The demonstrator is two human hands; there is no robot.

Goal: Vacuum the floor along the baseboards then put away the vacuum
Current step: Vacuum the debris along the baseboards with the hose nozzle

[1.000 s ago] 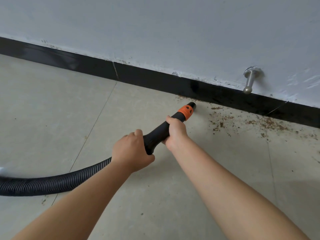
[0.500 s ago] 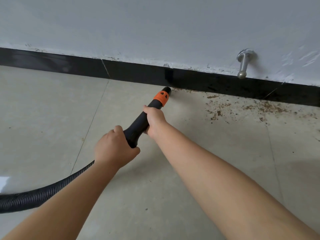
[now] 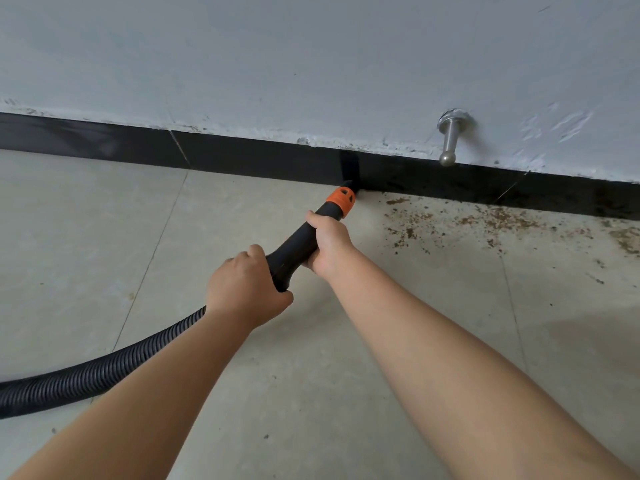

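On the pale tiled floor (image 3: 104, 237), both the right hand (image 3: 329, 242) and the left hand (image 3: 247, 289) are clamped on the vacuum nozzle (image 3: 301, 237), its tip touching the black baseboard (image 3: 242, 157), with the brown dirt (image 3: 495, 220) lying to the right along that edge, nearer the right hand.

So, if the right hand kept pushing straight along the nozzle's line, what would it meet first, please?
The right hand points along the nozzle at the black baseboard. The tip already seems to touch it, so the baseboard would likely stop it, though depth is hard to judge.
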